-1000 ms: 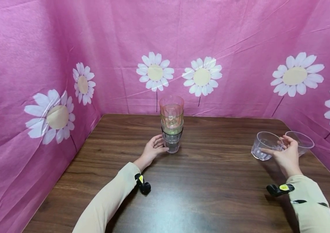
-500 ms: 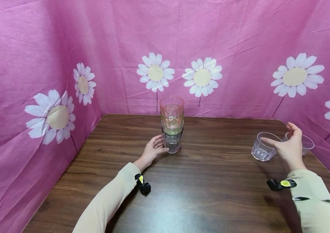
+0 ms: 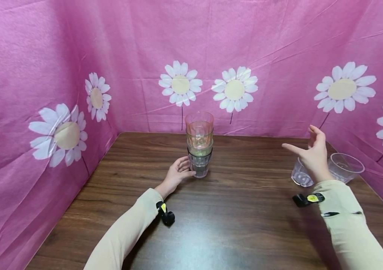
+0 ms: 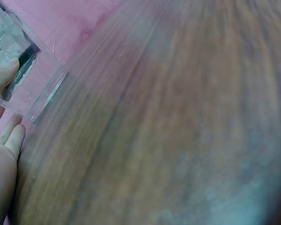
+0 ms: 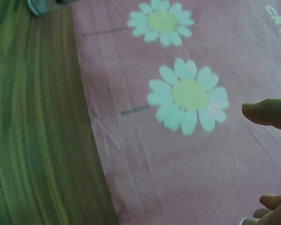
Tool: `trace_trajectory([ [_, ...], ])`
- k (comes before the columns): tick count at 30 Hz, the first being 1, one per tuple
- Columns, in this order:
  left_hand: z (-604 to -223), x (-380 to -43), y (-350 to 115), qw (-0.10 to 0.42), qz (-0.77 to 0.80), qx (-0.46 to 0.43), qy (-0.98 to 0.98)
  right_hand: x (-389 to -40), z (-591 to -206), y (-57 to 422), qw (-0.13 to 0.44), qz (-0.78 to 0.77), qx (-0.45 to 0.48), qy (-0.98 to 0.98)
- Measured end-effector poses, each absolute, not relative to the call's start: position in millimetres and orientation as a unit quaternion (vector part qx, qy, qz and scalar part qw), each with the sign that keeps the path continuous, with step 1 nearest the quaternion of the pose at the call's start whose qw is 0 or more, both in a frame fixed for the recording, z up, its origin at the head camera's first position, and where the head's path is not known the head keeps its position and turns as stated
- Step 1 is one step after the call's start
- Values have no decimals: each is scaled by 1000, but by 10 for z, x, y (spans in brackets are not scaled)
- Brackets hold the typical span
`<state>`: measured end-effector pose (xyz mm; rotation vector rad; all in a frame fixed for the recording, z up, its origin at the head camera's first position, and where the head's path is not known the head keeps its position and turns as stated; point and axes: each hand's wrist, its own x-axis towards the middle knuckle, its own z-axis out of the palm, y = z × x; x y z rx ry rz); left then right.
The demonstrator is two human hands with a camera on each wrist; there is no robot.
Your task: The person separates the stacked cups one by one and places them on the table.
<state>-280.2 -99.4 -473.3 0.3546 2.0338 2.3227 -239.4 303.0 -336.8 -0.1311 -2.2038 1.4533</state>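
Note:
A stack of nested tumblers stands upright at mid-table in the head view: an orange tumbler [image 3: 199,125] on top, a green tumbler [image 3: 200,151] under it, then a grey one, with a clear tumbler [image 3: 203,174] at the bottom. My left hand [image 3: 175,175] holds the stack low from its left side, thumb in front and fingers behind; the left wrist view shows the thumb against the clear wall [image 4: 47,91]. My right hand [image 3: 313,159] hangs in the air, thumb and fingers spread, holding nothing. In the head view it partly covers a clear tumbler [image 3: 300,179].
Another clear tumbler [image 3: 350,168] stands near the right edge of the brown wooden table [image 3: 245,210]. A pink cloth [image 3: 272,48] printed with daisies walls in the back and both sides.
My right hand has let go of the clear tumbler at the right, risen, and moved left and away from me. The left hand and the stack have stayed in place.

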Motion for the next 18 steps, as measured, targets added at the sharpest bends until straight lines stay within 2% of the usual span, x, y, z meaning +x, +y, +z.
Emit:
trace_trajectory([
  [18, -4746, -2812, -987, 14, 746, 114, 656, -2643, -3174, 2217, 215, 566, 75, -792],
])
